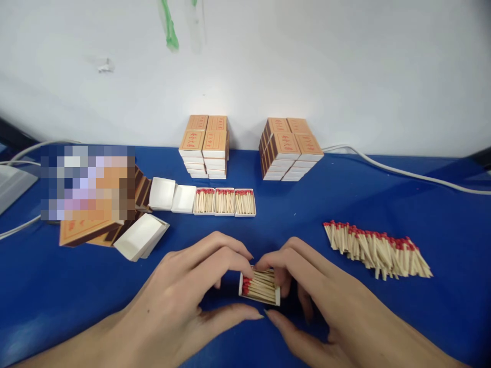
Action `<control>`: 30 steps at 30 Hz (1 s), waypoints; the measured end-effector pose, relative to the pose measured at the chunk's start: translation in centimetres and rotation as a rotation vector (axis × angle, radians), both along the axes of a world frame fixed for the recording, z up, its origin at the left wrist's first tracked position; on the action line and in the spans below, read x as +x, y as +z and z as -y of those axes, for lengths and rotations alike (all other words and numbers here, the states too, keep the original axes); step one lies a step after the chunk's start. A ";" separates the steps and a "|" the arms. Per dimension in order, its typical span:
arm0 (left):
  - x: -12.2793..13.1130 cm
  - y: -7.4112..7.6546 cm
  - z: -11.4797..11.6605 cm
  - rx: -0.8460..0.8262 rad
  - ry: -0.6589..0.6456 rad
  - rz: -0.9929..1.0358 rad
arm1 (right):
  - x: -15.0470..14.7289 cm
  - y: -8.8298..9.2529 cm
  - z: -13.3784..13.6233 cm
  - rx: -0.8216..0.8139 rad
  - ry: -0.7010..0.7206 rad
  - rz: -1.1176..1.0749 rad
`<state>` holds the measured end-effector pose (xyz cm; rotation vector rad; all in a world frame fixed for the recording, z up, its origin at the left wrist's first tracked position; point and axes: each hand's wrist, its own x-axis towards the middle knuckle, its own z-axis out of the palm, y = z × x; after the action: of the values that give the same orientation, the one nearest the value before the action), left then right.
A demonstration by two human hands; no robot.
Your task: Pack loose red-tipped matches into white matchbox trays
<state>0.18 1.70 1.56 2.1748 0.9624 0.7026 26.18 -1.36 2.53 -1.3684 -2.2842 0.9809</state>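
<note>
Head view: a person's left hand [180, 286] and right hand [322, 291], both half curled with thumbs apart from fingers, bracket a matchbox tray [278, 297] of red-tipped matches [263, 290], well in from the blue tabletop's [287, 209] far edge; whether either grips it cannot be told. Three filled trays [224, 202] sit behind, loose matches [378, 250] lie toward the tabletop's right edge.

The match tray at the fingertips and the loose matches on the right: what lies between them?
The right hand, then a strip of bare blue table; the head view shows this.
</note>
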 end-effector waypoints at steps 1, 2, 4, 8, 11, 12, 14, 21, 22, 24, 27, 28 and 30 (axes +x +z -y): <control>-0.1 0.1 -0.2 -0.007 -0.008 -0.009 | 0.1 0.0 0.0 -0.004 0.002 -0.006; -0.1 0.2 -0.3 -0.013 -0.020 -0.018 | 0.1 0.0 0.0 -0.005 0.004 -0.014; -0.2 0.1 -0.5 -0.021 -0.048 -0.026 | 0.1 0.0 0.0 -0.001 0.006 -0.025; -0.3 -0.4 -0.4 -0.020 -0.071 -0.034 | -0.2 0.2 -0.1 0.028 -0.015 -0.025; -0.3 -0.5 -0.3 -0.038 -0.065 -0.032 | -0.2 0.4 -0.4 0.051 -0.037 -0.015; -0.3 -0.4 -0.3 -0.051 -0.061 -0.036 | -0.1 0.5 -0.5 0.054 -0.038 -0.015; -0.3 -0.4 -0.3 -0.060 -0.059 -0.039 | 0.0 0.5 -0.6 0.061 -0.042 -0.015; -0.2 -0.7 -0.3 -0.003 -0.047 -0.049 | 0.1 0.0 -0.2 0.062 -0.030 -0.009; -0.2 -0.7 -0.3 -0.007 -0.047 -0.052 | 0.0 -0.1 -0.1 0.061 -0.040 0.006; -0.3 -0.6 -0.3 -0.015 -0.050 -0.059 | -0.1 -0.3 -0.2 0.070 -0.053 0.028; -0.4 -0.5 -0.2 -0.025 -0.055 -0.068 | -0.2 -0.4 -0.4 0.076 -0.027 0.035; -0.4 -0.4 -0.1 -0.018 -0.047 -0.075 | -0.2 -0.4 -0.5 0.069 -0.016 0.039; -0.4 -0.2 0.0 0.006 -0.003 -0.107 | -0.2 -0.4 -0.5 0.060 -0.013 0.060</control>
<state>-0.23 1.73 1.31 2.2377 1.0115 0.5937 26.01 -0.88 2.08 -1.4038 -2.3252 0.8714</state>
